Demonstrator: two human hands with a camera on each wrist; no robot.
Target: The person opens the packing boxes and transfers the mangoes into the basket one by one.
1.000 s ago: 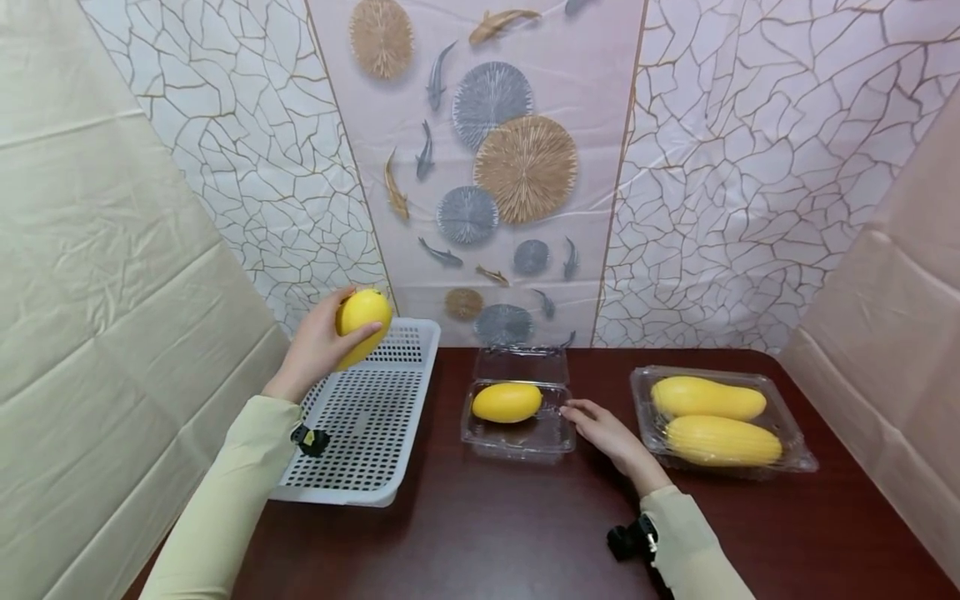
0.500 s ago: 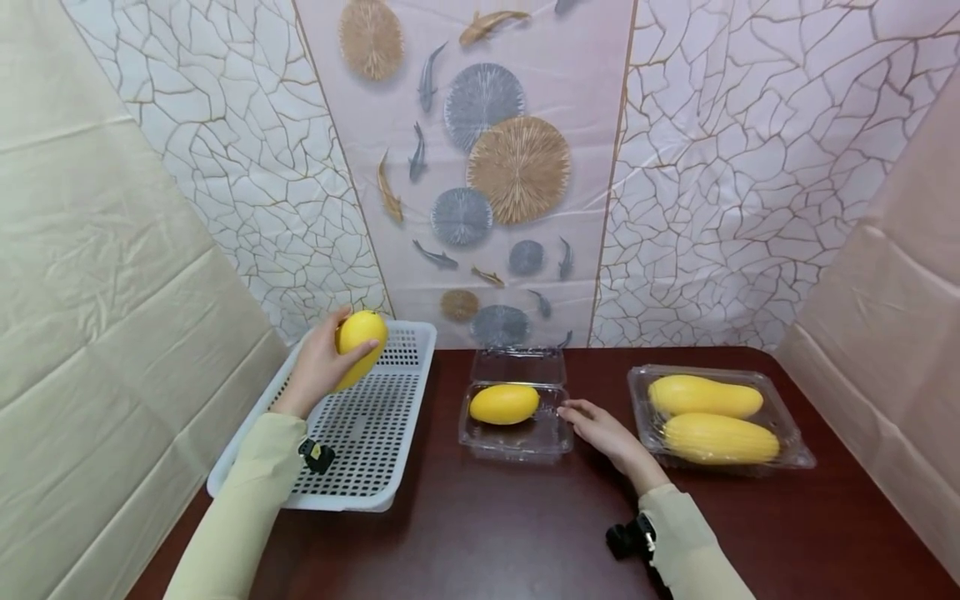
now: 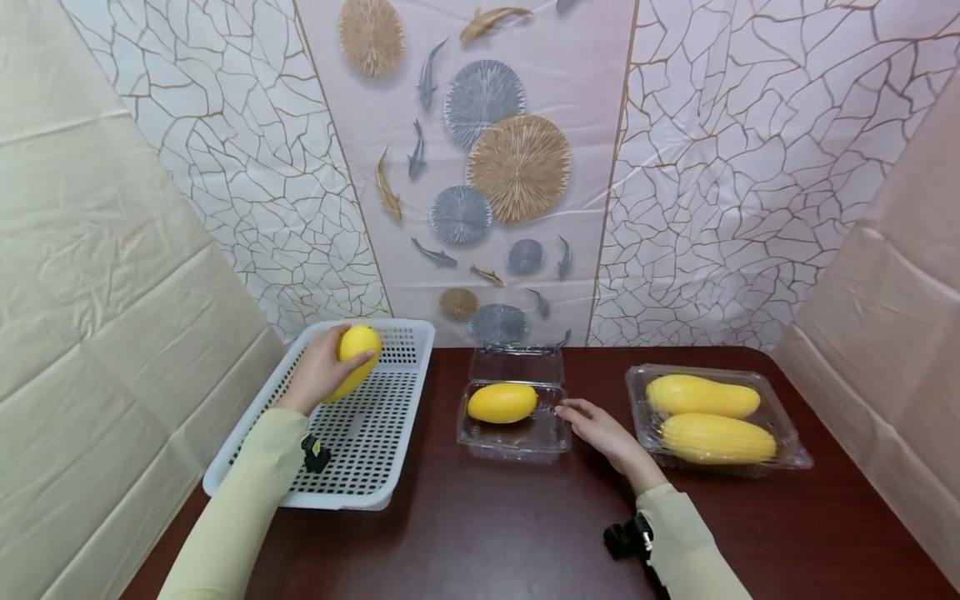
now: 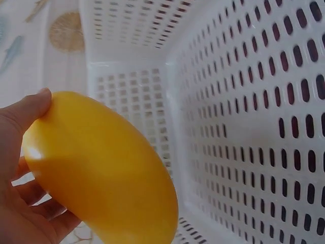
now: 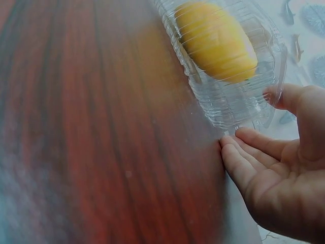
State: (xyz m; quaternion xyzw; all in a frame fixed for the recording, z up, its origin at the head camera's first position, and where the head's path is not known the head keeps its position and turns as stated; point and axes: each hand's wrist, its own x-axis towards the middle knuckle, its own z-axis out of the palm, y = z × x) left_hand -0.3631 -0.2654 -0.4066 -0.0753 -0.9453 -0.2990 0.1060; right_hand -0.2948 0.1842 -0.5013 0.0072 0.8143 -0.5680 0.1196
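In the head view my left hand [image 3: 318,372] grips a smooth yellow mango [image 3: 357,360], held tilted over the white perforated basket [image 3: 408,417]. Up close in the left wrist view, the thumb lies on one end of the fruit and the fingers curl behind it. My right hand [image 3: 600,429] pinches the right edge of a clear plastic box [image 3: 547,437], its lid standing up at the back. Inside that box lies another yellow mango [image 3: 502,403]. The right wrist view has the thumb [image 5: 287,97] at the rim and the fingertips beside the lower wall.
On the right of the dark red table [image 3: 480,533] sits a clear plastic container [image 3: 787,433] with two large yellow fruits [image 3: 705,396], one narrowing at an end. A patterned cloth [image 3: 517,167] backs the table, with beige panels at both sides.
My left hand has lowered with the mango, from above the basket's far end down to near its rim. The right hand stays at the box's edge.
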